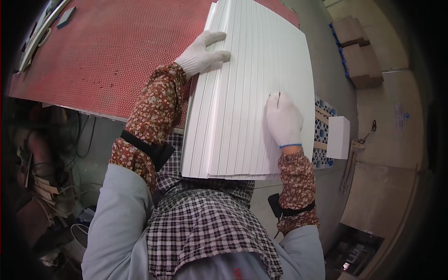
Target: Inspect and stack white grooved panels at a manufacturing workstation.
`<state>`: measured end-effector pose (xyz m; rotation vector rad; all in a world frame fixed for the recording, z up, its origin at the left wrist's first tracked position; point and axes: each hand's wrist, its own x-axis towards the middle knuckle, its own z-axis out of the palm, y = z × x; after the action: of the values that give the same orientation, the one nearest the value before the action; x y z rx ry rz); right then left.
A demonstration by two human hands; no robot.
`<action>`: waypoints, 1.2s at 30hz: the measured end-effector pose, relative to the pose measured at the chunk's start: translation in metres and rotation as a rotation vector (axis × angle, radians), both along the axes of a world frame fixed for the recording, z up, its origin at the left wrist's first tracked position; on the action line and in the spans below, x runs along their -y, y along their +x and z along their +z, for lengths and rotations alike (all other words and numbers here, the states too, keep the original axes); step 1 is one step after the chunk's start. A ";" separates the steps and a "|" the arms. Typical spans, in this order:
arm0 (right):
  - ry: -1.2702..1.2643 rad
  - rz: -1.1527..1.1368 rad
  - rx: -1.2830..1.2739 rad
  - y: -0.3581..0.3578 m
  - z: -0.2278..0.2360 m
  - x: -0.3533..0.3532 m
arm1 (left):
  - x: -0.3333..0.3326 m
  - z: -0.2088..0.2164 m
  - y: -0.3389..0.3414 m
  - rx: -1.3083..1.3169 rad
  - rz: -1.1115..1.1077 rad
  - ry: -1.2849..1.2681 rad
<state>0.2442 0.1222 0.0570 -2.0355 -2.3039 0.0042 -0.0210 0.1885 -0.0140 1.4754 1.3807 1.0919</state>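
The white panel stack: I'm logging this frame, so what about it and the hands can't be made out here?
Head view only:
- White panel stack: sheet count unclear, edges overlap; far end cut off by the top edge.
- Right hand: palm hidden, pressed flat on the stack.
- Left hand: fingertips beyond the stack's edge hidden.
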 end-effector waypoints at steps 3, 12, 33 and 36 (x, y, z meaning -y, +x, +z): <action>0.005 -0.005 -0.108 0.014 -0.012 0.046 | 0.001 -0.006 -0.003 -0.011 0.011 -0.021; -0.045 -0.017 -0.219 0.009 0.003 0.187 | 0.001 -0.012 -0.021 0.024 0.036 0.027; 0.116 0.005 -0.158 0.008 0.015 0.203 | 0.007 0.007 -0.010 0.015 0.028 0.113; 0.069 -0.029 -0.132 0.010 0.022 0.196 | 0.009 0.010 -0.004 0.001 0.028 0.060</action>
<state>0.2542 -0.0739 0.0791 -1.9721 -2.1665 0.0552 -0.0249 0.1795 -0.0038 1.5029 1.3823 1.1605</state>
